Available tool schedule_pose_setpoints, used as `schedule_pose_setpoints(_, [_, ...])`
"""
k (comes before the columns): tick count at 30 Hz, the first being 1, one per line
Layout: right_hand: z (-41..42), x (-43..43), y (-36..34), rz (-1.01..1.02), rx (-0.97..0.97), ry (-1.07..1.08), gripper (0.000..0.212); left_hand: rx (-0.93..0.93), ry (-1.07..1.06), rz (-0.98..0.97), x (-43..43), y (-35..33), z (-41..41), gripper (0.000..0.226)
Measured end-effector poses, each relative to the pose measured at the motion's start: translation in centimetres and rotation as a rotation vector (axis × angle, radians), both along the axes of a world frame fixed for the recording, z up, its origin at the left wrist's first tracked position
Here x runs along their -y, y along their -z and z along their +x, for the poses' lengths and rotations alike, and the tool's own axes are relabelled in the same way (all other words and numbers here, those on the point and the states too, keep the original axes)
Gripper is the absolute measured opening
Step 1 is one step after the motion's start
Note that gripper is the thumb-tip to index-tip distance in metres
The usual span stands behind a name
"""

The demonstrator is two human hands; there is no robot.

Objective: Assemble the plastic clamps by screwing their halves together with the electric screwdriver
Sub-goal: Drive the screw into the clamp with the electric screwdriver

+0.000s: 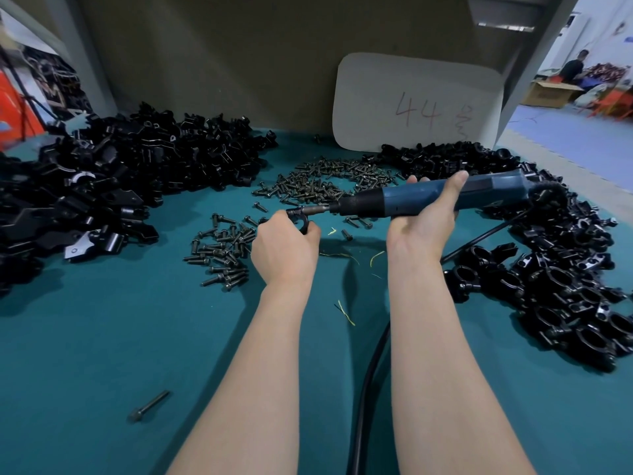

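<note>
The left hand (284, 248) pinches a clamp (302, 221) over the desk (102, 337), fingers curled round its curved body. The right hand (424, 224) is wrapped around the driver (407, 197), whose bit meets the clamp just right of the left fingers. The clamp looks light, stiff and glossy, so it will likely twist under torque. Grip the arch firmly, clear of the screw ear.

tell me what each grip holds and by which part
Left grip pinches a small black clamp by its curved lower edge. Right grip wraps the electric screwdriver around the middle of its blue body.
</note>
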State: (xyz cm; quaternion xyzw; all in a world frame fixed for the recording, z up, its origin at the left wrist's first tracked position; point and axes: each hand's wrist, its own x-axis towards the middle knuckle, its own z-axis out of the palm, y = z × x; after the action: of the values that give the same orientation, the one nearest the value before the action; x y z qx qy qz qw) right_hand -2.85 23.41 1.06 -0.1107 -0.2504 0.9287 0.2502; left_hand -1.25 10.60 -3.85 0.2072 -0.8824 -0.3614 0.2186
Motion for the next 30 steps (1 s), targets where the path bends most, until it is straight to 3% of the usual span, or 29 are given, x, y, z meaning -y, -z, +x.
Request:
schedule_pose_setpoints(12, [0.3, -0.3, 0.0, -0.028, -0.131, -0.144, 0.054, 0.116, 0.047, 0.091, 0.7, -0.7, 0.3, 0.02])
schedule_pose_setpoints(20, [0.4, -1.2, -0.6, -0.016, -0.182, -0.164, 0.033, 0.159, 0.067, 0.038, 0.6, -1.0, 0.5, 0.024])
schedule_pose_setpoints(24, [0.8, -1.5, -1.1, -0.045, -0.171, -0.157, 0.029, 0.073, 0.099, 0.43, 0.9, -1.0, 0.6, 0.012])
schedule_pose_setpoints(28, [0.9, -1.3, -1.6, -0.01, -0.106, -0.086, 0.044, -0.158, 0.119, 1.063, 0.9, -1.5, 0.5, 0.013])
schedule_pose_setpoints(30, [1.0, -1.1, -1.9, 0.04, -0.095, -0.066, 0.049, -0.2, 0.118, 1.206, 0.8, -1.6, 0.4, 0.014])
